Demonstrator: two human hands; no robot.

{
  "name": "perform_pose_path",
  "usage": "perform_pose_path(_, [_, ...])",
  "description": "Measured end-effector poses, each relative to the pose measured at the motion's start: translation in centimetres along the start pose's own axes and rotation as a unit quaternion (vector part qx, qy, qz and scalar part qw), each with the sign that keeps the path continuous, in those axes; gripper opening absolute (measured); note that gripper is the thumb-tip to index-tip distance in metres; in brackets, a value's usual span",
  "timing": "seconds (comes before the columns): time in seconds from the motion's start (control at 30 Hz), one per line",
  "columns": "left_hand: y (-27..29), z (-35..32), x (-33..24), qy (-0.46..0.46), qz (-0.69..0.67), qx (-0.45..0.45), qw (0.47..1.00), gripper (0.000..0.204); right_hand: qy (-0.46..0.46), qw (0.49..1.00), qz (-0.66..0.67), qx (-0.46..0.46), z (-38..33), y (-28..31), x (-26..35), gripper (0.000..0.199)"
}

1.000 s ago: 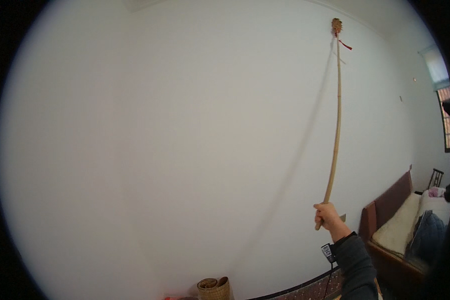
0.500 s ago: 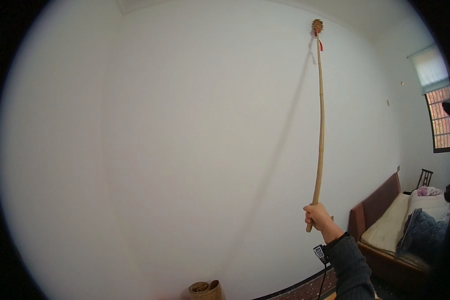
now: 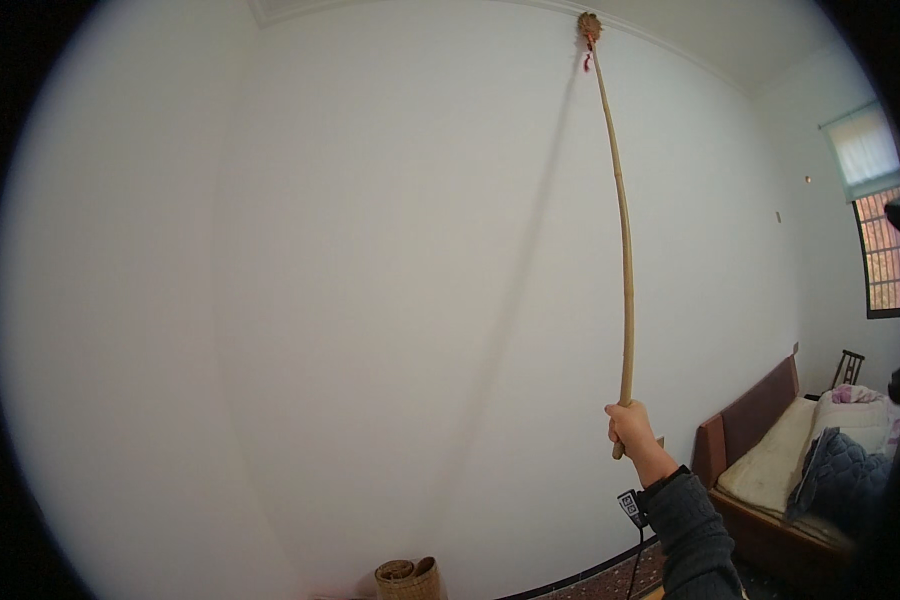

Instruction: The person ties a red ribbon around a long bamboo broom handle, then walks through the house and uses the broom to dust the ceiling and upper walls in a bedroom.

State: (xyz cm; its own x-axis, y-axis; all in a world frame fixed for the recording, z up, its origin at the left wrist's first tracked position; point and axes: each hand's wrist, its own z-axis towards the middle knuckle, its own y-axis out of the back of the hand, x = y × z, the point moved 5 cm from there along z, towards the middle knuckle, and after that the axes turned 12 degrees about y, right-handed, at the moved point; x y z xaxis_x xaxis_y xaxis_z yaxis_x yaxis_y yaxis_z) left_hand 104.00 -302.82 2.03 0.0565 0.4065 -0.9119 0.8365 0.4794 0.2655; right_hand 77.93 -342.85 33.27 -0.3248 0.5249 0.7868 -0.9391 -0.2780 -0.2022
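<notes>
My right hand (image 3: 631, 428) is wrapped round the lower end of a long bamboo pole (image 3: 625, 240), held upright in front of the white wall. At the pole's top is a brown, bristly brush head (image 3: 590, 27), with a dark red ribbon (image 3: 587, 63) hanging below it. The brush head sits high up, close to the moulding where wall and ceiling meet; whether it touches the wall I cannot tell. A small dark device (image 3: 631, 508) with a cable hangs at my right wrist. My left hand is out of view.
A rolled woven mat (image 3: 407, 580) stands at the foot of the wall. To the right is a bed with a brown headboard (image 3: 760, 408), a pale mattress (image 3: 768, 460) and a dark blue quilt (image 3: 842, 475). Beyond it are a dark wooden chair back (image 3: 848, 368) and a barred window (image 3: 880, 255).
The brush head has swung left and risen closer to the ceiling moulding, so the pole now leans left. My right hand keeps its grip. The view has tilted slightly upward.
</notes>
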Motion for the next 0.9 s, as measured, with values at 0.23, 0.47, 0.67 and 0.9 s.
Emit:
perform_pose_path(0.23, [-1.2, 2.9, 3.7, -0.041, 0.019, -0.020, 0.999, 0.036, 0.046, 0.999, -0.015, -0.013, 0.5, 0.3, 0.5, 0.020])
perform_pose_path(0.47, [-2.4, 7.6, 10.4, -0.066, 0.071, -0.069, 0.993, 0.032, 0.069, 0.993, -0.092, -0.021, 1.4, 1.6, -1.0, 0.019])
perform_pose_path(0.67, [-3.1, 16.3, 17.9, -0.078, 0.056, -0.075, 0.993, 0.031, 0.070, 0.993, -0.093, -0.006, 1.7, 1.4, -0.5, 0.021])
perform_pose_path(0.9, [-7.7, 28.8, 24.9, -0.304, 0.238, -0.352, 0.852, 0.032, 0.057, 0.994, -0.091, 0.020, 2.0, 0.9, -0.6, 0.020])
